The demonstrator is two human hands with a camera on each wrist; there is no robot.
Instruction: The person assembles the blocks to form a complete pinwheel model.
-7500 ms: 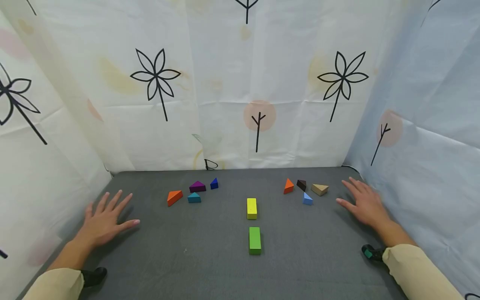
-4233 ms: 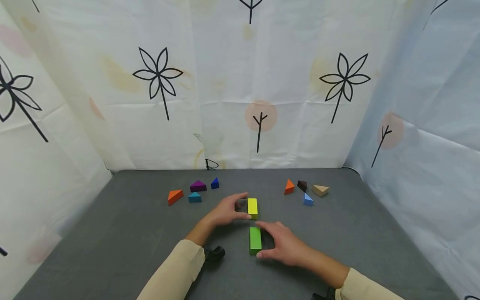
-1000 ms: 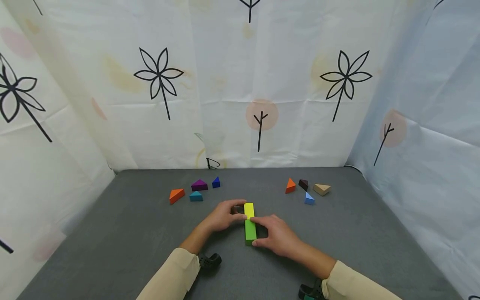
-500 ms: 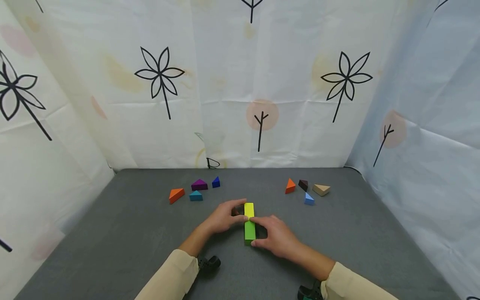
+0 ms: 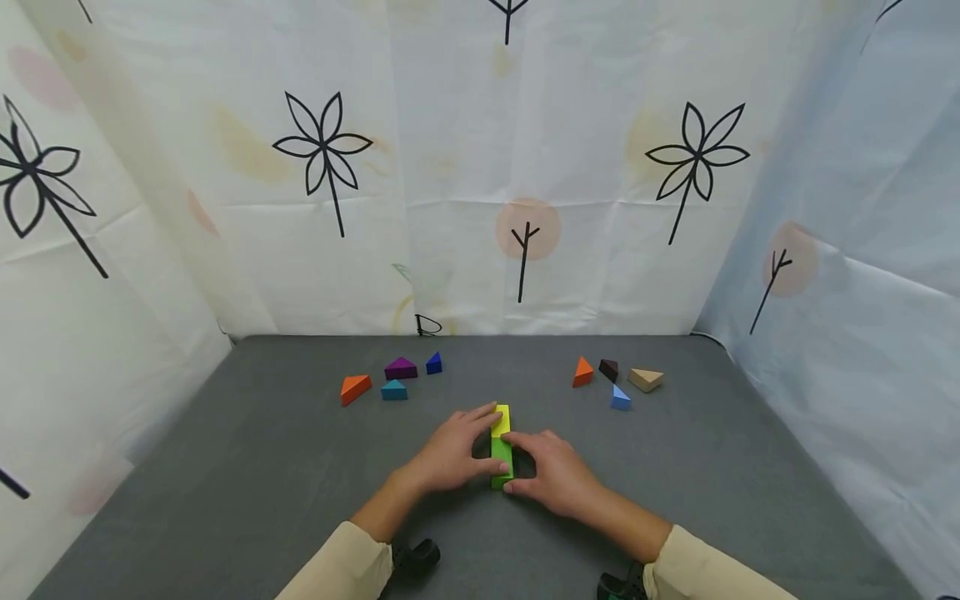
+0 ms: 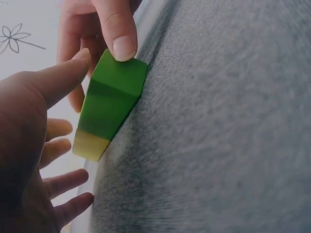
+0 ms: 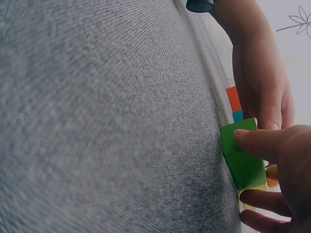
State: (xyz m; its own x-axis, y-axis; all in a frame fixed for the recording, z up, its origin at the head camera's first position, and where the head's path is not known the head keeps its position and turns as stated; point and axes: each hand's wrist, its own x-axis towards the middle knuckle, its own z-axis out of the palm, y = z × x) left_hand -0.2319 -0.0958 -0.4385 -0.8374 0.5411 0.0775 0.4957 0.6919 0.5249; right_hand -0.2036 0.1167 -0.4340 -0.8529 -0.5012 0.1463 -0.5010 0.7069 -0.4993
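In the head view a green rectangular block [image 5: 502, 450] and a yellow rectangular block [image 5: 505, 423] lie end to end in line on the grey table, the yellow one farther away. My right hand [image 5: 555, 475] pinches the green block lengthwise, thumb on its near end and index finger by the joint. Over the left side of the pair, my left hand [image 5: 450, 450] spreads its fingers near the yellow block, its thumb near the front of the green one. The left wrist view shows those fingers apart, gripping neither block; whether they touch is unclear.
On the grey table [image 5: 300, 492], orange [image 5: 356, 389], purple [image 5: 401, 368], teal [image 5: 394, 390] and dark blue [image 5: 434, 363] triangular blocks lie back left. Orange [image 5: 582, 372], dark brown [image 5: 609, 369], tan [image 5: 646, 380] and light blue [image 5: 620, 398] ones lie back right. Patterned cloth walls [image 5: 450, 167] surround the table.
Earlier the two blocks lay apart; now they meet end to end. Over the last half second my left hand has let go of the yellow block and spread wider, its thumb shifting nearer me.
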